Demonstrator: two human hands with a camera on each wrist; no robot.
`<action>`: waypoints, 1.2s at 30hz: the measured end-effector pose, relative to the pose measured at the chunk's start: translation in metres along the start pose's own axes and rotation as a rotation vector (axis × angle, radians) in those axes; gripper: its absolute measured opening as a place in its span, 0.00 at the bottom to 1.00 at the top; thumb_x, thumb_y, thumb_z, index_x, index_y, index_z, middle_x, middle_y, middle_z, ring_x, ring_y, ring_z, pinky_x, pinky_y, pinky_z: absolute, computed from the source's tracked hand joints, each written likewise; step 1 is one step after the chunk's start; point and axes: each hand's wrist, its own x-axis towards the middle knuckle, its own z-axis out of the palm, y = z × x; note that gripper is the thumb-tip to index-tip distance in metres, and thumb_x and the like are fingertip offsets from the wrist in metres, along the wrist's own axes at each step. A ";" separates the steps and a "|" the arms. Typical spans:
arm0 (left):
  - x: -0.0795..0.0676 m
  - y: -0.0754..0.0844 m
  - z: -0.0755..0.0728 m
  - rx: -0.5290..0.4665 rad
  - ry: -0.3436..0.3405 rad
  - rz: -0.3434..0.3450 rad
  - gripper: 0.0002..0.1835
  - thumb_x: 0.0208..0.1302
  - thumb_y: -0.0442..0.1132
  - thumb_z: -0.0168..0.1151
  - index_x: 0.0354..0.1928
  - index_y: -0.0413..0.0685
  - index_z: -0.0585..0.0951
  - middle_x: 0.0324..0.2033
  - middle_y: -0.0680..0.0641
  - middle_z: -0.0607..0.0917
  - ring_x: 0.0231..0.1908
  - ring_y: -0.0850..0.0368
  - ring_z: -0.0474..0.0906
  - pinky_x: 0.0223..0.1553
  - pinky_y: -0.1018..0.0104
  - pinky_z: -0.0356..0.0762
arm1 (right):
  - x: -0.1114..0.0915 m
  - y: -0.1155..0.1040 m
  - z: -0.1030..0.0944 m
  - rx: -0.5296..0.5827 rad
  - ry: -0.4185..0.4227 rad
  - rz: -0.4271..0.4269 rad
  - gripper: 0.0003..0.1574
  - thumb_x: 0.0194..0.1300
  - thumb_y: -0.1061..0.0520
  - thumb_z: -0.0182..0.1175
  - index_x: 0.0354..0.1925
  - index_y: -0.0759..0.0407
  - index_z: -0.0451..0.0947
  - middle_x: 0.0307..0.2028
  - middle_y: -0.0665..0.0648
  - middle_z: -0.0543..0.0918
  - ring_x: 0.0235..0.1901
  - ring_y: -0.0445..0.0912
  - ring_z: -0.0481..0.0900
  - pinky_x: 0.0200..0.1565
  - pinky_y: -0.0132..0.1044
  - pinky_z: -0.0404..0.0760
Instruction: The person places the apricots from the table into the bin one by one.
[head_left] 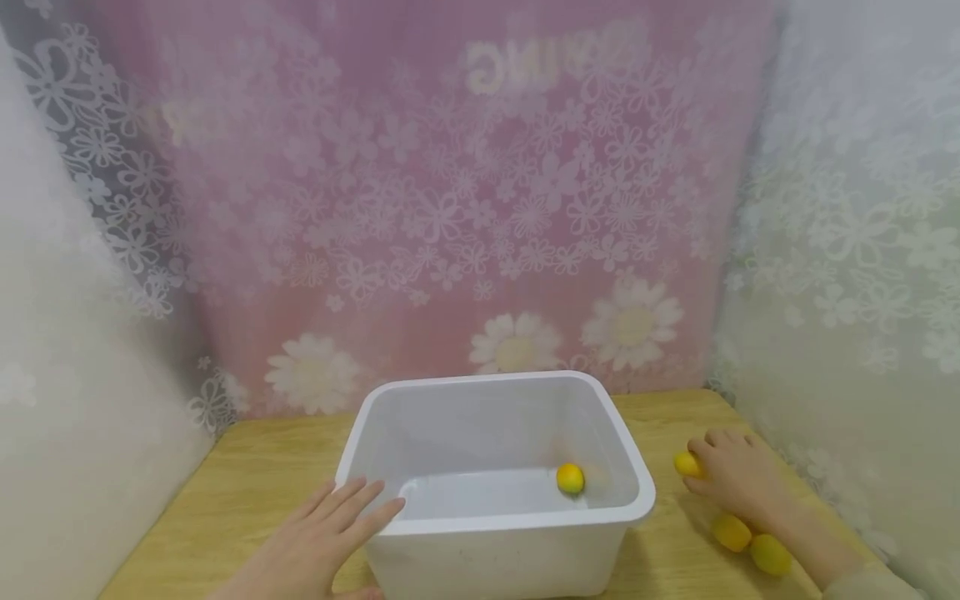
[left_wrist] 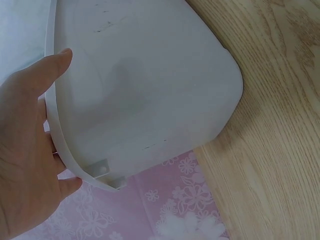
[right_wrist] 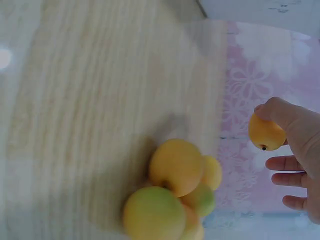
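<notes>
My left hand lies across the near left corner of a white plastic bin, fingers nearly straight over the rim. From the left wrist view, the thumb overlaps the bin's outer wall while the other fingers are partly hidden behind the rim. On the right, my right hand pinches a small yellow-orange fruit between thumb and finger, its remaining fingers spread. Just below that hand sits a cluster of similar fruits, some tinged green. One more yellow fruit rests inside the bin, toward its right side.
The bin stands on a wood-grain table. A pink flowered curtain hangs behind, and pale patterned curtains close in both sides. The right-hand fruits lie near the table's right edge.
</notes>
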 end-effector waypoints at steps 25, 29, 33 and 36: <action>0.002 0.001 0.000 -0.010 0.001 -0.005 0.42 0.55 0.70 0.54 0.66 0.55 0.66 0.58 0.43 0.75 0.55 0.45 0.73 0.67 0.73 0.22 | 0.062 -0.008 -0.074 0.010 0.305 -0.210 0.24 0.41 0.45 0.69 0.37 0.55 0.77 0.28 0.54 0.74 0.29 0.53 0.72 0.31 0.51 0.72; 0.003 0.000 -0.001 -0.018 0.001 -0.008 0.42 0.54 0.69 0.55 0.67 0.55 0.66 0.58 0.43 0.76 0.55 0.45 0.73 0.67 0.73 0.22 | 0.072 -0.008 -0.082 0.001 0.355 -0.250 0.24 0.40 0.45 0.67 0.36 0.56 0.79 0.29 0.56 0.75 0.31 0.55 0.73 0.35 0.53 0.71; 0.003 -0.001 -0.002 -0.027 -0.007 -0.008 0.42 0.55 0.69 0.54 0.67 0.55 0.65 0.58 0.43 0.75 0.56 0.45 0.73 0.67 0.73 0.22 | 0.083 -0.009 -0.089 -0.034 0.409 -0.306 0.24 0.43 0.42 0.63 0.35 0.56 0.79 0.30 0.58 0.78 0.33 0.57 0.75 0.36 0.55 0.72; 0.003 0.000 -0.002 -0.024 -0.002 -0.003 0.41 0.55 0.69 0.54 0.67 0.55 0.66 0.58 0.42 0.75 0.56 0.45 0.73 0.67 0.73 0.22 | 0.092 -0.011 -0.096 -0.067 0.430 -0.356 0.24 0.45 0.40 0.60 0.35 0.56 0.79 0.29 0.57 0.77 0.32 0.56 0.76 0.35 0.53 0.75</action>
